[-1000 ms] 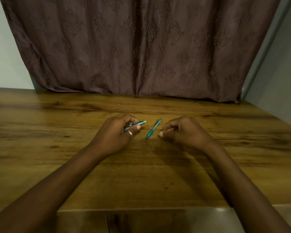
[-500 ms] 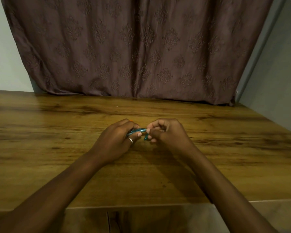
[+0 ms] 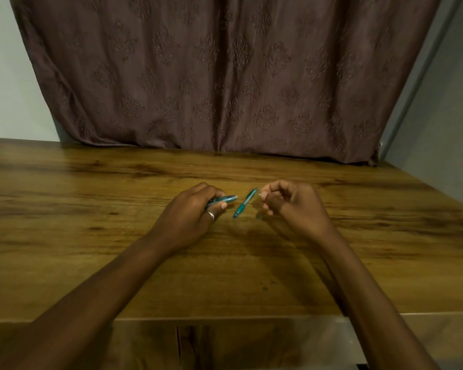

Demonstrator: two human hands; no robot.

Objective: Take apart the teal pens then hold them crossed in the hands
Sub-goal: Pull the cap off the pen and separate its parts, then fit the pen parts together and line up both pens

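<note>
My left hand point(image 3: 190, 217) grips a teal pen point(image 3: 223, 199) whose free end points right, out past the thumb. A second teal pen point(image 3: 245, 202) lies on the wooden table point(image 3: 118, 236) between my hands, slanting from near-left to far-right. My right hand point(image 3: 292, 206) hovers just right of that pen with its fingers curled and thumb against the fingertips. Nothing shows plainly between them. The right fingertips are close to the lying pen's far end and do not touch it.
A brown patterned curtain point(image 3: 225, 76) hangs behind the table's far edge. The table's near edge point(image 3: 225, 317) runs below my forearms. A grey wall point(image 3: 439, 116) stands at the right.
Half a second ago my right hand was at the tip of the pen in my left hand. It has pulled back to the right, uncovering the pen on the table. The left hand stayed put.
</note>
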